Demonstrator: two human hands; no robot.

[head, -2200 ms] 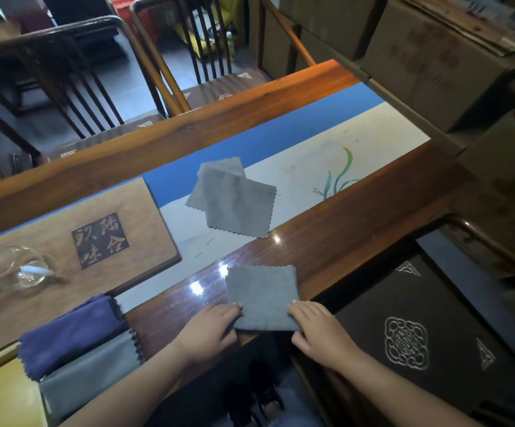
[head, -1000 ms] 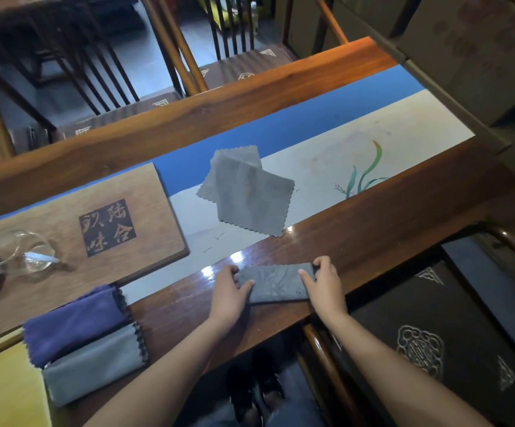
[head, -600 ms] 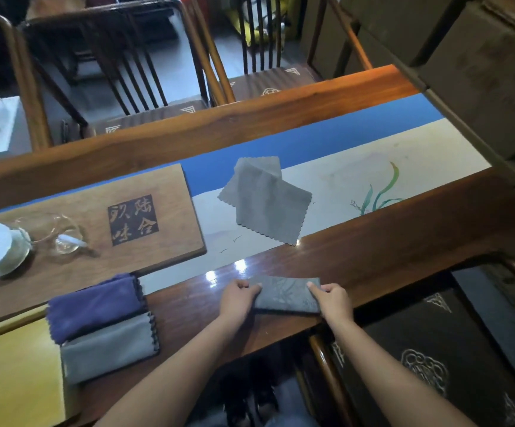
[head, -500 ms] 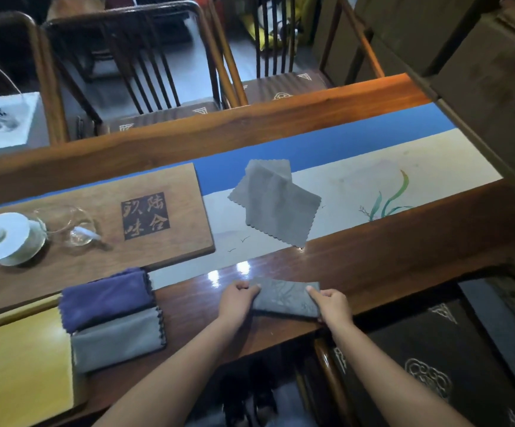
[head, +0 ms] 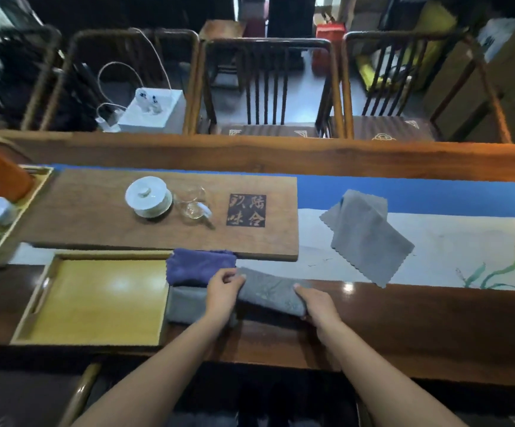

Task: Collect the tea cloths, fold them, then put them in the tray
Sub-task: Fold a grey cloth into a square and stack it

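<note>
I hold a folded grey tea cloth point(head: 270, 292) by its two ends just above the dark wooden table edge. My left hand point(head: 224, 288) grips its left end and my right hand point(head: 317, 303) grips its right end. Just left of it lie a folded purple cloth point(head: 199, 266) and a folded grey cloth point(head: 185, 305), side by side against the right edge of the yellow wooden tray point(head: 96, 300). Further right, unfolded grey cloths point(head: 368, 235) lie overlapping on the painted table runner.
A wooden tea board point(head: 96, 217) behind the tray carries a white lidded cup point(head: 148, 197) and a glass pitcher point(head: 193, 204). At far left a second tray point(head: 19, 211) holds white cups and an orange pot. Chairs stand beyond the table.
The flat grey cloth was folded into a narrow strip. Both hands then carried it left along the table edge, up to the folded purple and grey cloths by the tray.
</note>
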